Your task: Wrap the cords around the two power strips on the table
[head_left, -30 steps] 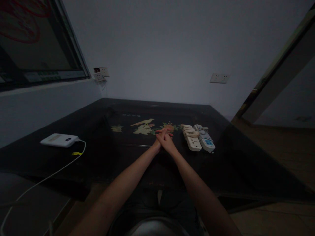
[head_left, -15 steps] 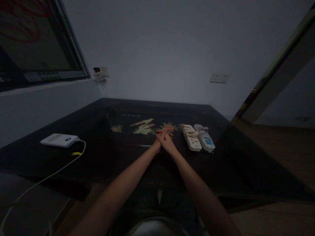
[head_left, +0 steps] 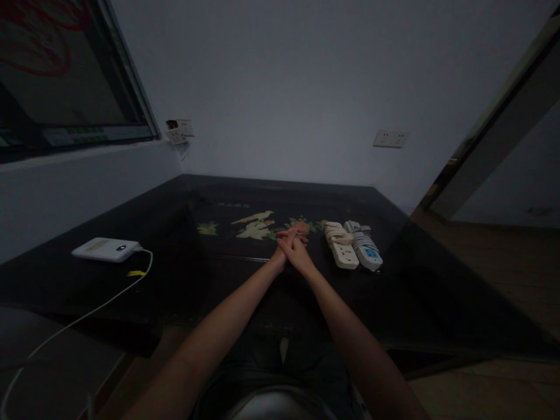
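Note:
My left hand (head_left: 282, 252) and my right hand (head_left: 297, 249) are clasped together, fingers interlaced, resting on the dark table (head_left: 184, 280) in front of me. Neither holds any object. Just right of my hands lie two power strips with their cords wound round them: a cream one (head_left: 340, 245) and a white one with a blue label (head_left: 364, 245). Under my fingertips the tabletop shows a painted bird and flower design (head_left: 258, 226).
A white power bank (head_left: 106, 249) lies at the table's left with a white cable (head_left: 87, 315) running off the front edge. Wall sockets (head_left: 390, 138) sit on the back wall, and more sockets (head_left: 179, 130) in the left corner. A window (head_left: 65, 76) is at left.

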`<state>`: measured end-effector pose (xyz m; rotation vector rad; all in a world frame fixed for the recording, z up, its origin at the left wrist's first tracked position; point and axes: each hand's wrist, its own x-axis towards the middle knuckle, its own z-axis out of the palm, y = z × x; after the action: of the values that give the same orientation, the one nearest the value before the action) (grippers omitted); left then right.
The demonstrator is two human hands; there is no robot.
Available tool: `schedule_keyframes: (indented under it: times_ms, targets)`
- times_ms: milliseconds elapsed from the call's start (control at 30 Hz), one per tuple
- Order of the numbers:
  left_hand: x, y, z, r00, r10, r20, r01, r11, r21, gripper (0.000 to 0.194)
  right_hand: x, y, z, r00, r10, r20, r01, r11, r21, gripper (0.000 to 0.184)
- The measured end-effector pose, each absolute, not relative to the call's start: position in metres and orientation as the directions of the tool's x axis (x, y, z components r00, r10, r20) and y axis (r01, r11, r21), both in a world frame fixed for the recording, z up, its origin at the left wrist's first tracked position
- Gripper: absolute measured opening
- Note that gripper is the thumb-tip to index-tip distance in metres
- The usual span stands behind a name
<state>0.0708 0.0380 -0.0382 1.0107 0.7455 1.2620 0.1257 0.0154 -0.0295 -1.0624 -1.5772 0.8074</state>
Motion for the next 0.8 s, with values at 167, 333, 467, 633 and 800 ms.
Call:
schedule_keyframes:
  times_ms: [167,333,467,633,800]
  targets:
    - [0.071,0.034,-0.033,0.181,0.981,0.07,-0.415,0.012,0.91,0.032,0.125,0.015,-0.03,-0.086,0.923,0.374,0.239,0.384,-0.892,0.034]
    - [0.07,0.028,-0.027,0.172,0.983,0.066,-0.417,0.012,0.909,0.034,0.125,0.016,-0.03,-0.087,0.922,0.377,0.242,0.387,-0.89,0.033]
    - [0.069,0.027,-0.027,0.179,0.982,0.052,-0.411,0.027,0.911,0.034,0.126,0.016,-0.03,-0.087,0.923,0.374,0.242,0.384,-0.891,0.032]
    - [0.069,0.032,-0.031,0.19,0.981,0.044,-0.399,0.036,0.916,0.035,0.126,0.015,-0.029,-0.087,0.925,0.369,0.24,0.379,-0.894,0.034]
    - [0.071,0.037,-0.037,0.178,0.981,0.074,-0.401,0.003,0.916,0.033,0.126,0.015,-0.03,-0.088,0.924,0.373,0.237,0.383,-0.893,0.034]
